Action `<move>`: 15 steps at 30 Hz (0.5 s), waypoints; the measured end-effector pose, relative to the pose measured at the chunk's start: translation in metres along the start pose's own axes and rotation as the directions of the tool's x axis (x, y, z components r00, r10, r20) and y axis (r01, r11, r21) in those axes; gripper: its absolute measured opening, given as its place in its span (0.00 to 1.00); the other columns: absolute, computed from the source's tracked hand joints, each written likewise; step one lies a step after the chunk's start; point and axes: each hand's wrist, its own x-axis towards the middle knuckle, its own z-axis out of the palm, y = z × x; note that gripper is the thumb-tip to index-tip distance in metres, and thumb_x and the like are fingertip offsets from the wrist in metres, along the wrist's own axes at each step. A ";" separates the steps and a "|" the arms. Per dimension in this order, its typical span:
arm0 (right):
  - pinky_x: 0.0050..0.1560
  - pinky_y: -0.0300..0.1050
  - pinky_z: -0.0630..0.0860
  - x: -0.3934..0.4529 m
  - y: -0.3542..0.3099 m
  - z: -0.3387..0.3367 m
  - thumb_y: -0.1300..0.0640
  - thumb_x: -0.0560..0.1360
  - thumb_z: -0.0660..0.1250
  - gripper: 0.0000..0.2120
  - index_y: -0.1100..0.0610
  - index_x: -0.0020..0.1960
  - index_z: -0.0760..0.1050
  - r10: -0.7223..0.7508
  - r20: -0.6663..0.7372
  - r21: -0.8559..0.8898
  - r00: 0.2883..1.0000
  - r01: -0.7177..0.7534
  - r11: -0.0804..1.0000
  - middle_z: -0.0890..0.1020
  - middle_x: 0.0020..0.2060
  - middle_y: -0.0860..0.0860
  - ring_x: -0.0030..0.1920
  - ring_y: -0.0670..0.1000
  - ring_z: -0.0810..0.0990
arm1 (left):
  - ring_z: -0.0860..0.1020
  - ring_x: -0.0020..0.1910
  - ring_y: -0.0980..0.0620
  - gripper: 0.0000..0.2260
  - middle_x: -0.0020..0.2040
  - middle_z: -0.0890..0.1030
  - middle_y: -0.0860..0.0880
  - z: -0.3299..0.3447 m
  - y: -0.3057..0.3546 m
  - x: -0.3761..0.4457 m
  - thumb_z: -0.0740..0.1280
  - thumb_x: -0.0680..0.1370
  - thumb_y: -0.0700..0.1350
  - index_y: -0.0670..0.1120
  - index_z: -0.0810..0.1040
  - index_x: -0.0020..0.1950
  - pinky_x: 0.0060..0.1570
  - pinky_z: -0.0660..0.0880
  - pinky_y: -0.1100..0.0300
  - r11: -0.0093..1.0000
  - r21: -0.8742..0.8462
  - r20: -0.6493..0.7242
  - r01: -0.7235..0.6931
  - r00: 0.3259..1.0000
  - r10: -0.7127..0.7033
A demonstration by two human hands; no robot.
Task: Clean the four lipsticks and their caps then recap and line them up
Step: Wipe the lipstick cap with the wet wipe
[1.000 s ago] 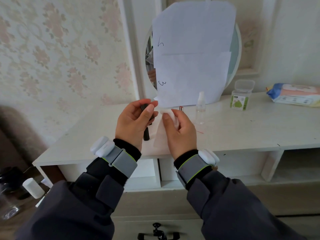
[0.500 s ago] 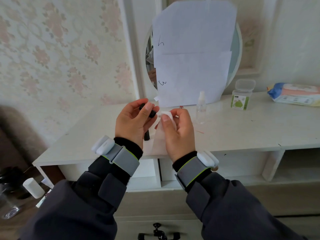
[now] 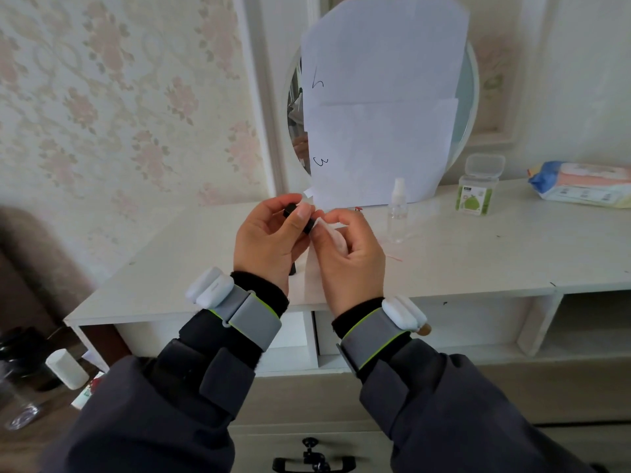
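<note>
My left hand [image 3: 269, 238] pinches a small black lipstick part [image 3: 292, 209] between thumb and fingers, held above the white dresser top [image 3: 478, 261]. My right hand [image 3: 351, 254] grips a white wipe [image 3: 336, 235] and presses it against the black part's right end. Another black lipstick piece [image 3: 292, 268] stands on the dresser just below my left hand, mostly hidden by it. A tiny red-tipped thing [image 3: 358, 209] shows behind my right fingers; the other lipsticks are hidden.
A clear spray bottle [image 3: 397, 213] stands right of my hands. A green-labelled clear box [image 3: 478, 191] and a wipes pack [image 3: 584, 186] sit further right. A round mirror covered with paper sheets [image 3: 382, 107] leans at the back.
My hands have drawn together and risen slightly; the wipe in my right hand now meets the end of the black part, which has tilted more level.
</note>
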 end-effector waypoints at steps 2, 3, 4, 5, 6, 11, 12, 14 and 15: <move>0.43 0.35 0.75 0.002 -0.001 0.001 0.60 0.75 0.72 0.07 0.48 0.43 0.77 -0.026 0.003 -0.018 1.000 0.026 0.999 0.81 0.36 0.40 0.39 0.40 0.79 | 0.83 0.39 0.51 0.07 0.41 0.84 0.45 0.001 0.001 0.000 0.68 0.78 0.38 0.40 0.77 0.56 0.38 0.78 0.62 1.000 -0.010 -0.011 0.002 1.000 -0.002; 0.44 0.34 0.76 0.002 -0.001 0.002 0.60 0.74 0.72 0.08 0.48 0.42 0.78 -0.037 0.001 -0.032 0.999 0.037 0.999 0.81 0.37 0.40 0.41 0.40 0.80 | 0.83 0.41 0.50 0.08 0.42 0.84 0.44 0.001 0.001 0.000 0.68 0.78 0.38 0.40 0.77 0.56 0.40 0.79 0.61 1.000 -0.019 -0.016 0.003 1.000 -0.004; 0.45 0.35 0.76 0.002 -0.002 0.003 0.59 0.74 0.72 0.07 0.48 0.43 0.78 -0.044 0.003 -0.037 0.999 0.044 0.998 0.82 0.37 0.41 0.41 0.40 0.80 | 0.83 0.44 0.48 0.08 0.43 0.84 0.43 0.000 0.002 0.001 0.68 0.78 0.38 0.40 0.77 0.56 0.42 0.79 0.59 1.000 -0.027 -0.020 0.002 1.000 -0.003; 0.46 0.36 0.76 0.001 -0.001 0.003 0.58 0.75 0.71 0.04 0.49 0.44 0.80 -0.059 0.010 -0.044 0.998 0.060 0.997 0.82 0.38 0.42 0.42 0.40 0.80 | 0.84 0.46 0.47 0.07 0.43 0.84 0.43 0.000 0.002 0.002 0.68 0.78 0.38 0.40 0.77 0.55 0.44 0.80 0.57 1.000 -0.031 -0.024 0.000 1.000 0.000; 0.47 0.37 0.76 0.000 -0.002 0.004 0.57 0.75 0.70 0.02 0.50 0.46 0.81 -0.072 0.021 -0.049 0.997 0.073 0.996 0.82 0.39 0.42 0.43 0.41 0.80 | 0.84 0.46 0.46 0.07 0.42 0.84 0.44 -0.001 0.003 0.003 0.68 0.78 0.38 0.40 0.77 0.55 0.45 0.80 0.55 1.000 -0.029 -0.029 -0.004 1.000 0.003; 0.48 0.35 0.76 -0.004 -0.003 0.004 0.58 0.77 0.67 0.04 0.51 0.50 0.78 -0.064 0.049 -0.062 0.997 0.067 0.996 0.82 0.42 0.42 0.46 0.40 0.81 | 0.83 0.43 0.47 0.06 0.41 0.84 0.45 -0.004 0.004 0.003 0.68 0.78 0.39 0.41 0.78 0.55 0.43 0.79 0.54 1.000 0.019 -0.041 -0.004 0.999 0.005; 0.46 0.39 0.78 -0.003 -0.004 0.004 0.58 0.77 0.68 0.04 0.50 0.49 0.75 -0.018 0.038 -0.046 0.999 0.019 0.999 0.83 0.40 0.44 0.43 0.42 0.82 | 0.83 0.42 0.48 0.06 0.41 0.84 0.45 -0.005 0.004 0.003 0.68 0.78 0.40 0.42 0.78 0.54 0.44 0.78 0.52 0.999 0.043 -0.033 -0.006 0.999 0.007; 0.43 0.46 0.80 0.002 -0.005 0.003 0.56 0.75 0.71 0.06 0.51 0.48 0.73 0.043 -0.005 -0.041 0.999 -0.044 0.998 0.83 0.37 0.47 0.39 0.44 0.82 | 0.83 0.44 0.46 0.05 0.42 0.85 0.45 -0.006 0.004 0.001 0.67 0.78 0.39 0.43 0.78 0.54 0.49 0.77 0.48 0.997 0.079 -0.012 -0.010 1.000 0.011; 0.43 0.46 0.80 0.003 -0.004 0.002 0.55 0.74 0.72 0.07 0.50 0.47 0.73 0.052 -0.022 -0.053 0.998 -0.054 0.997 0.83 0.36 0.47 0.38 0.44 0.81 | 0.83 0.46 0.46 0.06 0.42 0.85 0.45 -0.006 0.005 0.001 0.67 0.78 0.39 0.43 0.78 0.54 0.51 0.78 0.48 0.997 0.080 -0.006 -0.011 1.000 0.012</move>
